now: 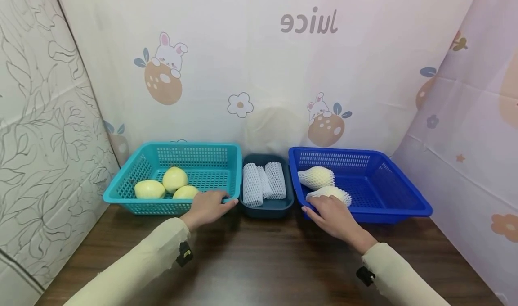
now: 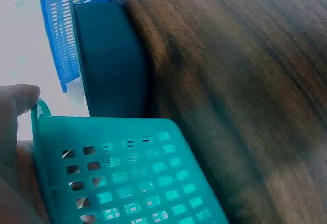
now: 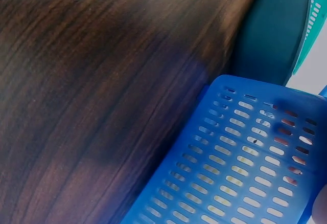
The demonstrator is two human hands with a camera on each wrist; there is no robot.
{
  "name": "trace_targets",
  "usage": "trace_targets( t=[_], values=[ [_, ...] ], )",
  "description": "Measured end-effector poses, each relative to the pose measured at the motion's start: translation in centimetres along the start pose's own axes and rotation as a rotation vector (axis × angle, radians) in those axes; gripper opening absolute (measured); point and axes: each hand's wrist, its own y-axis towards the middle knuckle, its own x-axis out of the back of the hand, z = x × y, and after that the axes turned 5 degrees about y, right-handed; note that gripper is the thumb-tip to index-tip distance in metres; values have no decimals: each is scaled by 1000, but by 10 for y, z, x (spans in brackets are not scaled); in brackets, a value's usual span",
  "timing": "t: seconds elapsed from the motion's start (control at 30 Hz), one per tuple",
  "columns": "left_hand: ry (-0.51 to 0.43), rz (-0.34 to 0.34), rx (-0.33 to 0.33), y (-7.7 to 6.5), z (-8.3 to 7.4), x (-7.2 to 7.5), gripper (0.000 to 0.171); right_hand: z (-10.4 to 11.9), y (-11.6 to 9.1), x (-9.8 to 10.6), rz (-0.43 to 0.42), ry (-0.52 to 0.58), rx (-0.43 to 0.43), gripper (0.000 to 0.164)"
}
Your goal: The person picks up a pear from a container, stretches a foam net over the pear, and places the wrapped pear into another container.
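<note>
Teal basket (image 1: 190, 144) and blue basket (image 1: 388, 217) stand at the surface's far left and far right corners; the left hand (image 1: 207, 208) grips the former by its near right corner, the right hand (image 1: 333, 218) the latter by its near left corner, fingers inside the wall. Whether those fingers also touch the netted fruits (image 1: 319, 177) beside them, I cannot tell. Three bare yellow fruits (image 1: 175, 180) lie in the teal basket, and a dark tray (image 1: 267, 213) with white foam nets (image 1: 252, 184) sits between the baskets along the far edge. Brown wood grain runs across the tabletop (image 1: 267, 261), a soft sheen at its middle. Behind the far edge hangs a pale backdrop (image 1: 267, 63) printed with rabbits, orange fruit and mirrored "Juice" lettering; line-drawn flowers cover the left panel (image 1: 40, 117), and a patterned cloth (image 1: 465, 130), creased, flanks the right edge.
</note>
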Motion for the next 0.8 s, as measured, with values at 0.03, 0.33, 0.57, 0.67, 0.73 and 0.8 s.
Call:
trace_targets(
  t=[0.03,0.33,0.57,0.67,0.73,0.8],
  values=[
    [-17,16,-4,0,0,2,43,0,0,-1,-6,-2,5,39],
    [-190,154,-36,8,13,38,41,-1,-2,-3,-32,-13,14,38],
    [-172,128,-10,22,46,76,43,0,-4,-3,-47,-22,11,37],
    [-157,140,14,27,64,90,47,1,-4,-3,-59,-30,19,36],
    [-144,143,33,31,76,98,47,1,-4,-4,-65,-33,27,36],
    [-132,135,51,36,88,104,45,2,-3,-4,-70,-30,34,35]
  ],
)
